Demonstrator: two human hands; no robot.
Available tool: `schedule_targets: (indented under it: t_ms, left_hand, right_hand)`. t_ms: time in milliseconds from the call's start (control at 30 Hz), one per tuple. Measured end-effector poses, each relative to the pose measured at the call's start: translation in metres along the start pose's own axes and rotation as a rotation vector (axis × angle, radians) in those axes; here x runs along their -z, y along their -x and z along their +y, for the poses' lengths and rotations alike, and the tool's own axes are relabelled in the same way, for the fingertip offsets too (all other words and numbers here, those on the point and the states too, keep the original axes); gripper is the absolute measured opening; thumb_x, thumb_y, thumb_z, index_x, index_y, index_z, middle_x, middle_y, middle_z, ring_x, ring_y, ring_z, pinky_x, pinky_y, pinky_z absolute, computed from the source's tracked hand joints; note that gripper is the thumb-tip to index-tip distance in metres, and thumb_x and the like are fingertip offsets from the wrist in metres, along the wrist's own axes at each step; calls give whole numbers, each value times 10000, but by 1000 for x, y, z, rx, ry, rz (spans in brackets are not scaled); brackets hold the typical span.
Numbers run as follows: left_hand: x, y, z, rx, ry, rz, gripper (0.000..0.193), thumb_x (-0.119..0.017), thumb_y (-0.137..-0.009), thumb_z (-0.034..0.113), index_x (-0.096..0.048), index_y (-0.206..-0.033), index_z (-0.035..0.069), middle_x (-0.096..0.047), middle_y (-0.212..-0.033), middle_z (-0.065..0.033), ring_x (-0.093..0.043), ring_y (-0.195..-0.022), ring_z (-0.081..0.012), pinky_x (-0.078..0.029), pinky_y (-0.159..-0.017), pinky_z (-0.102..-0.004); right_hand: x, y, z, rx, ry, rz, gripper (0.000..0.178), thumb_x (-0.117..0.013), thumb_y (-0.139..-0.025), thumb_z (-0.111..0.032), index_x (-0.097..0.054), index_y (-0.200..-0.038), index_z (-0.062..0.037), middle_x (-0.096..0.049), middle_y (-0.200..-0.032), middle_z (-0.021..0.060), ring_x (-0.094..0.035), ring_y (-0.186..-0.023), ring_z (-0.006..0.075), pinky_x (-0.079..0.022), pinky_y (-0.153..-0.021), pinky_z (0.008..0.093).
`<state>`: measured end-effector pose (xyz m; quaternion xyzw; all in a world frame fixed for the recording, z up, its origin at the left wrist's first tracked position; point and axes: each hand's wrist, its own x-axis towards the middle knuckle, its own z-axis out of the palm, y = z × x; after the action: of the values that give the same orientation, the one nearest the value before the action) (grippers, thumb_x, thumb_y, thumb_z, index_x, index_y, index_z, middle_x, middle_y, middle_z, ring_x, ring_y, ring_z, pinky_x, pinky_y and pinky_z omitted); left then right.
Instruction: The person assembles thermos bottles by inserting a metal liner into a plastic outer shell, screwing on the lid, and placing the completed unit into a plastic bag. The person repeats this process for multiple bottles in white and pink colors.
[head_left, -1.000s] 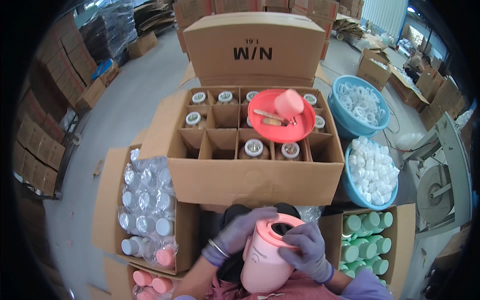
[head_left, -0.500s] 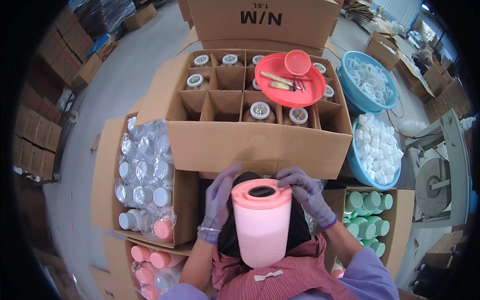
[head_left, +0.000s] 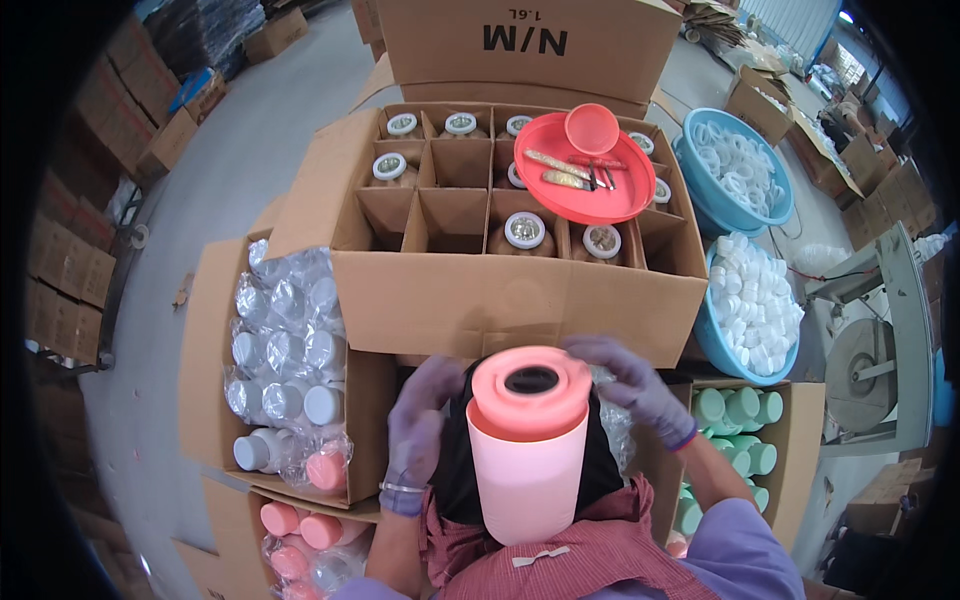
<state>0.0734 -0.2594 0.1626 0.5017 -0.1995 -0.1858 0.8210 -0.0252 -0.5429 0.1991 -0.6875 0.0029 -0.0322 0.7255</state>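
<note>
We see a pink canister point(head_left: 528, 475), purple gloves point(head_left: 412, 425) beside it, and a finely striped red garment point(head_left: 590, 560) below it.

Workshop, factory packing-floor type. Tells: stacked cartons point(head_left: 75, 260) at left, divided box point(head_left: 500, 305) up front, boxes of same-type bottles point(head_left: 740, 435), blue tubs point(head_left: 703, 195) full of loose white caps point(head_left: 755, 300) and rings point(head_left: 735, 165), wheeled machine point(head_left: 912, 330) at right, bare grey floor point(head_left: 230, 165).
</note>
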Motion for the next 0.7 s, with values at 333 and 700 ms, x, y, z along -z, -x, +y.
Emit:
schedule_targets:
  t_ms: [333,700]
  left_hand:
    - [-26,-96,36,-363,-935,-412,802,-848,-728,397,-534,-1402,98,-462,-1437,-190,-354,-1365,-361,-296,-1141,-458]
    - [-9,-122,19,79,124,404,187,-671,-961,177,-704,-1030,7,-673,-895,-5,-586,-790,-52,-485,-714,-228]
  right_hand:
    - [-22,-135,-13,-432,37,58,721,-389,-977,-685,-673,-946,-23,-635,-753,21,-602,-711,109,-480,-663,257]
    - [-67,-176,-20,590,734,78,802,-764,-802,-193,-386,-1499,-79,-337,-1540,216,-393,-1391,405,-376,-1128,441]
